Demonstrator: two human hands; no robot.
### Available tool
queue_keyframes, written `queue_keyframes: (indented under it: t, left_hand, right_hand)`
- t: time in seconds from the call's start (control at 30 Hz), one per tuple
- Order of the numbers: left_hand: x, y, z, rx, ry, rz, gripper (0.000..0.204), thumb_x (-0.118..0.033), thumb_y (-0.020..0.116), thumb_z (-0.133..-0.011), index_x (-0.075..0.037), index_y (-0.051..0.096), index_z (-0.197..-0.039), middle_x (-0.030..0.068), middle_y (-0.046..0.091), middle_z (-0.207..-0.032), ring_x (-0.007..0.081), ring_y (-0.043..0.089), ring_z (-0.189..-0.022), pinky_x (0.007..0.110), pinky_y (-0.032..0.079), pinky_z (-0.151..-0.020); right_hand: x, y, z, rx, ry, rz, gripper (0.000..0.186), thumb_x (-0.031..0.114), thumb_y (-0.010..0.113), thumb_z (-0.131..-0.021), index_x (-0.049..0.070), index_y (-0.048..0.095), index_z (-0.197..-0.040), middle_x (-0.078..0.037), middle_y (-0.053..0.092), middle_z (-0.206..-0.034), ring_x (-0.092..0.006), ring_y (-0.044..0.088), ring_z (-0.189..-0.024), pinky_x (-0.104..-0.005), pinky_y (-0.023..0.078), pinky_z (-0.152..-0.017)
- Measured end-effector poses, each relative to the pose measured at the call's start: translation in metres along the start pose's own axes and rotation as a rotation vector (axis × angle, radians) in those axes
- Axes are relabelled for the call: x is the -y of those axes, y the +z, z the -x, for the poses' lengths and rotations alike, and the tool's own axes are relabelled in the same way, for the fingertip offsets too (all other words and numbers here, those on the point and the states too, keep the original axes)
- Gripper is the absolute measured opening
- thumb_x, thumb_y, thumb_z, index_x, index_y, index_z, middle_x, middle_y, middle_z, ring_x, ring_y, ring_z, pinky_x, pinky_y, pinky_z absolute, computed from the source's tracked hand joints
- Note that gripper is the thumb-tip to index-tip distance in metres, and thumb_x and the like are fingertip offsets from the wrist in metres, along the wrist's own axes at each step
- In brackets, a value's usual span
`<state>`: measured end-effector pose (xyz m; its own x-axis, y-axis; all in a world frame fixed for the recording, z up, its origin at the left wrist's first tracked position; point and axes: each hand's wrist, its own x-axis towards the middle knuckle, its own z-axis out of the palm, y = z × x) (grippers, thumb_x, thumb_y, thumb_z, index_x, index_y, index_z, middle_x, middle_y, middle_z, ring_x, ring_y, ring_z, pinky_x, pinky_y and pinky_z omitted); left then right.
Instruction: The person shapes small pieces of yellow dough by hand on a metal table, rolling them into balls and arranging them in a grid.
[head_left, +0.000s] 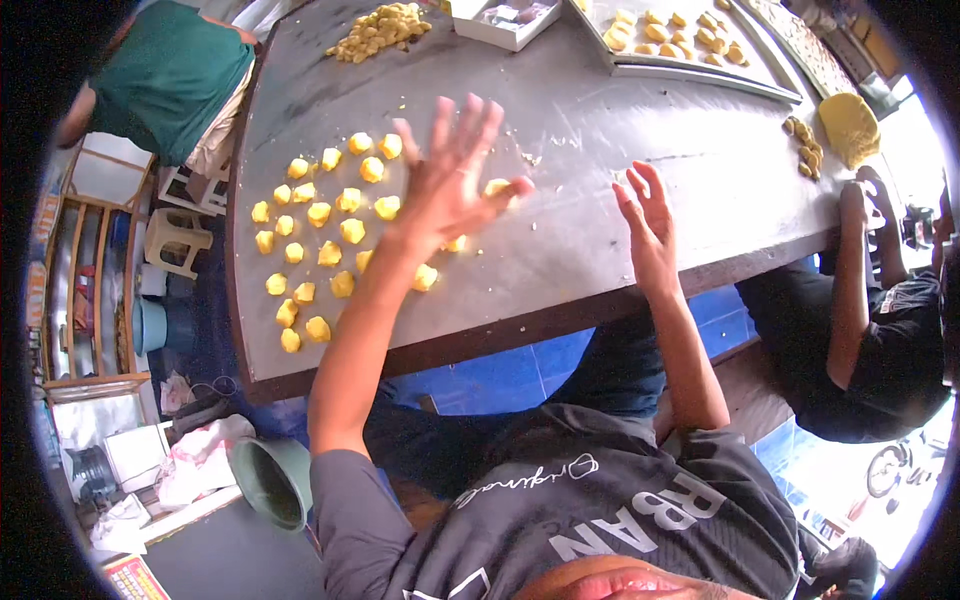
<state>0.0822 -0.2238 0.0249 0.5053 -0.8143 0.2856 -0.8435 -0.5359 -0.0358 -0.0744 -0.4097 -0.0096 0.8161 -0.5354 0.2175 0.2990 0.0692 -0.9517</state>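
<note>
Many small yellow dough lumps (319,213) lie in loose rows on the left part of the grey metal table (560,255). My left hand (450,185) is over the right side of these lumps, fingers spread wide and slightly blurred. One dough lump (494,187) shows beside its thumb; I cannot tell whether they touch. Other lumps are partly hidden by my left hand and forearm. Near the table's front edge, to the right, my right hand (650,225) is raised with its fingers apart, and nothing shows in it.
A heap of small dough pieces (380,32) lies at the far left, near a white box (505,25). A tray (700,75) of round pieces stands at the far right. A large dough mass (850,128) sits by a co-worker's hands (860,205). Another person (170,80) is at the left.
</note>
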Motion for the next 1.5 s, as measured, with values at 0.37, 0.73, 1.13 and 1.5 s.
queue_keyframes:
  t: [0.37,0.73,1.13,1.5]
  left_hand:
    - [0.043,-0.082,0.149,-0.555,-0.371,0.135,0.067,-0.054,0.035,-0.087,-0.005,0.034,-0.133,0.0135,0.033,-0.141,0.0360,0.011,-0.136,0.055,-0.002,-0.105]
    - [0.073,-0.063,0.242,-0.654,-0.616,0.117,0.057,-0.041,0.037,-0.089,-0.002,0.034,-0.130,0.0167,0.034,-0.137,0.0320,0.020,-0.133,0.051,0.002,-0.110]
    - [0.072,-0.059,0.244,-0.652,-0.641,0.203,0.064,-0.046,0.041,-0.086,-0.002,0.031,-0.132,0.0164,0.031,-0.139,0.0319,0.016,-0.134,0.050,0.002,-0.110]
    - [0.070,-0.055,0.242,-0.663,-0.593,0.247,0.070,-0.051,0.042,-0.084,-0.003,0.031,-0.132,0.0166,0.030,-0.140,0.0348,0.013,-0.134,0.052,0.004,-0.109]
  right_hand:
    - [-0.057,0.131,-0.102,0.412,-0.709,1.330,0.080,0.067,0.023,-0.085,0.003,0.037,-0.131,-0.018,0.030,-0.137,-0.0375,0.017,-0.133,-0.0600,0.006,-0.105]
    - [-0.075,0.139,-0.109,0.566,-0.426,1.432,0.087,0.073,0.018,-0.082,0.006,0.028,-0.137,-0.017,0.023,-0.143,-0.0419,0.014,-0.132,-0.0600,0.001,-0.105]
    - [-0.065,0.130,-0.114,0.459,-0.397,1.293,0.082,0.068,0.024,-0.085,0.004,0.030,-0.135,-0.018,0.025,-0.141,-0.0414,0.015,-0.131,-0.0616,0.003,-0.103]
    - [-0.082,0.126,-0.098,0.681,-0.482,1.273,0.081,0.067,0.028,-0.085,0.002,0.034,-0.131,-0.021,0.030,-0.136,-0.0387,0.019,-0.131,-0.0554,0.008,-0.106]
